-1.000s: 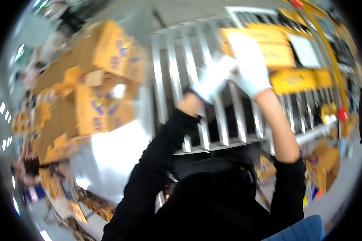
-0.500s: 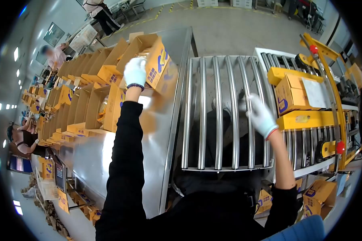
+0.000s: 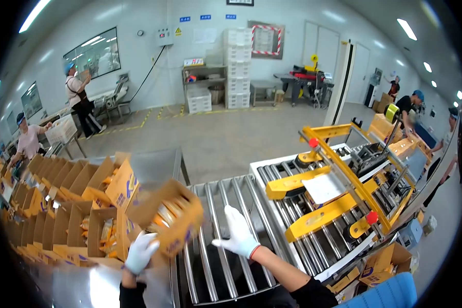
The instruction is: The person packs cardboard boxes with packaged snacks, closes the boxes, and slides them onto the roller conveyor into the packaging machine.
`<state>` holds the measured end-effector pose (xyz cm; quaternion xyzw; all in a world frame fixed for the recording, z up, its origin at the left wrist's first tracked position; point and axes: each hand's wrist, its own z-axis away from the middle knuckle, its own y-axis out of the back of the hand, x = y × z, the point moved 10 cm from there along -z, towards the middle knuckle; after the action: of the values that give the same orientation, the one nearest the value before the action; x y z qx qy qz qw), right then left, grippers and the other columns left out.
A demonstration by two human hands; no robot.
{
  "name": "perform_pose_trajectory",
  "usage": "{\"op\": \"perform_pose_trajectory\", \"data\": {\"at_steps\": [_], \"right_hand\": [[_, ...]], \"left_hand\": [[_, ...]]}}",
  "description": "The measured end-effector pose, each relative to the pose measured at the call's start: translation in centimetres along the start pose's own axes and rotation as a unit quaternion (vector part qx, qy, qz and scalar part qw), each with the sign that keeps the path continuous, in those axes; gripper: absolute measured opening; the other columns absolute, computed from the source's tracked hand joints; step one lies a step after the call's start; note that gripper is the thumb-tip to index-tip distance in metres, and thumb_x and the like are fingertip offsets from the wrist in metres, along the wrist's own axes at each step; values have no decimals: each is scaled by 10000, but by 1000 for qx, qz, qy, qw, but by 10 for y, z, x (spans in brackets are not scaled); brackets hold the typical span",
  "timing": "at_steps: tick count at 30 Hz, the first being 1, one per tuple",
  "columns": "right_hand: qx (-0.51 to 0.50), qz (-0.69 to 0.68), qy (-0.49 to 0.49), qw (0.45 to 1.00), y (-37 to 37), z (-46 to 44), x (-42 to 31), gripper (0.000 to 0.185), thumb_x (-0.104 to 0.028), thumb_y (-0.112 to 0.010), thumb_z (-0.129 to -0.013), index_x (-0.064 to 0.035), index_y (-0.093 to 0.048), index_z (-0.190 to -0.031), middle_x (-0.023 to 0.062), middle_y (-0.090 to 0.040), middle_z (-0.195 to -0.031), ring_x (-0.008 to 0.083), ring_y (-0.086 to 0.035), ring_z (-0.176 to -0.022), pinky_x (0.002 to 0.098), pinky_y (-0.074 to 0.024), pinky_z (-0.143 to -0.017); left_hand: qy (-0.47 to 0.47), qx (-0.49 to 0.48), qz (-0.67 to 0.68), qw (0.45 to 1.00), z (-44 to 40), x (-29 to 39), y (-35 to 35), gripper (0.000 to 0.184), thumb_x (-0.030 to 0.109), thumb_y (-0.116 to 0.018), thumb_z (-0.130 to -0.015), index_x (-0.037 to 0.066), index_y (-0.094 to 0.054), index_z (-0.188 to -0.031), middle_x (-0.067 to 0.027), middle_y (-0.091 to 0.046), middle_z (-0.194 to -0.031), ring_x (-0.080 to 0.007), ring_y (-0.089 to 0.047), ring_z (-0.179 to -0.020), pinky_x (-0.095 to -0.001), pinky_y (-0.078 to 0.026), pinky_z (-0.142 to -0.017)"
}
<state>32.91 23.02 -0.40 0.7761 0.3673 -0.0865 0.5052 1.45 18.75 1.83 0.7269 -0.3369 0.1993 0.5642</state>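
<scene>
An open cardboard box (image 3: 182,233), blurred and tilted, holds orange and white wrapped packets and hangs between the metal table and the rollers. My left hand (image 3: 140,252), in a white glove, is at the box's lower left side, its fingers curled against the cardboard. To the right of the box, my gloved right hand (image 3: 237,233) is spread open above the roller conveyor (image 3: 206,262), touching nothing. Rows of open boxes with packets (image 3: 105,236) stand on the steel table (image 3: 77,287) at the left.
A yellow-armed machine (image 3: 313,218) with red knobs stands over rollers at the right. An open carton (image 3: 385,264) sits below it at the lower right. Two people work at the far left and several at the far right. White crates (image 3: 238,69) are stacked against the back wall.
The view has risen to show the room. My left hand has brought a box from the table toward the rollers. My right hand has opened wide above the rollers. The machine's carton is mostly out of sight.
</scene>
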Motion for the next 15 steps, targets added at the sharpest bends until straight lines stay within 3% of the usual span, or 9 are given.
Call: {"op": "perform_pose_trajectory", "data": {"at_steps": [1, 3, 4, 6, 8, 10, 12, 14, 15], "right_hand": [[-61, 1, 57, 997, 6, -10, -23, 1067, -443, -860, -730, 49, -338, -1520, 294, -410, -1497, 471, -366, -1423, 507, -303, -1203], [-179, 55, 149, 971, -26, 4, -42, 954, -447, -804, -810, -79, -355, -1567, 183, -383, -1588, 373, -336, -1492, 514, -241, -1245], [-207, 78, 230, 948, -44, 24, -55, 891, -427, -781, -846, -124, -367, -1576, 136, -379, -1609, 332, -326, -1512, 515, -217, -1258], [-278, 74, 252, 924, -65, 41, -58, 801, -397, -736, -897, -171, -382, -1579, 63, -350, -1648, 271, -302, -1536, 526, -186, -1270], [-252, 30, 274, 928, -58, 39, -64, 665, -400, -711, -928, -149, -504, -1509, 82, -470, -1571, 284, -363, -1503, 506, -214, -1265], [-266, -147, 223, 926, -49, 23, -63, 514, -400, -677, -969, -125, -625, -1400, 95, -613, -1431, 292, -466, -1429, 451, -280, -1244], [-413, -299, -22, 860, -57, 9, -43, 468, -378, -664, -992, -84, -651, -1355, 136, -694, -1288, 308, -579, -1297, 408, -393, -1165], [-294, -258, 20, 920, -56, -17, -36, 537, -381, -697, -960, -91, -609, -1403, 157, -669, -1317, 316, -576, -1298, 412, -392, -1164], [-195, -64, 202, 958, -37, -31, -60, 647, -377, -717, -931, -111, -528, -1490, 176, -550, -1475, 352, -513, -1360, 453, -376, -1167]], "left_hand": [[-106, -48, 43, 992, 13, 6, 3, 358, 202, -656, -938, 4, -691, -1234, -205, -644, -1329, -349, -583, -1285, -405, -455, -1079], [83, 35, 261, 961, 33, -84, 7, 597, 365, -628, -1010, -2, -500, -1462, -189, -502, -1517, -297, -520, -1371, -409, -385, -1148], [210, 45, 456, 864, 42, -126, -11, 697, 428, -607, -1032, -15, -408, -1532, -188, -459, -1557, -280, -515, -1378, -403, -383, -1152], [229, 82, 502, 830, 43, -108, -6, 813, 503, -572, -1044, -36, -284, -1580, -180, -494, -1533, -280, -528, -1365, -403, -418, -1128], [66, 28, 451, 890, 11, -18, 9, 722, 447, -628, -1021, -38, -425, -1517, -182, -553, -1484, -281, -566, -1337, -366, -458, -1085], [22, -56, 81, 995, -17, 32, -7, 355, 232, -657, -962, 10, -695, -1237, -168, -674, -1332, -287, -638, -1236, -355, -517, -988], [-9, -127, -79, 989, -48, 34, -47, 270, 228, -672, -940, 45, -734, -1129, -143, -724, -1187, -318, -658, -1084, -409, -520, -929], [-198, 0, -179, 964, -74, 23, -75, 210, 278, -723, -892, 86, -739, -976, -102, -717, -1008, -341, -625, -978, -443, -494, -882], [-75, 24, -169, 982, -83, 15, -73, 255, 302, -801, -818, 91, -694, -915, -105, -657, -920, -325, -599, -948, -443, -476, -894]]}}
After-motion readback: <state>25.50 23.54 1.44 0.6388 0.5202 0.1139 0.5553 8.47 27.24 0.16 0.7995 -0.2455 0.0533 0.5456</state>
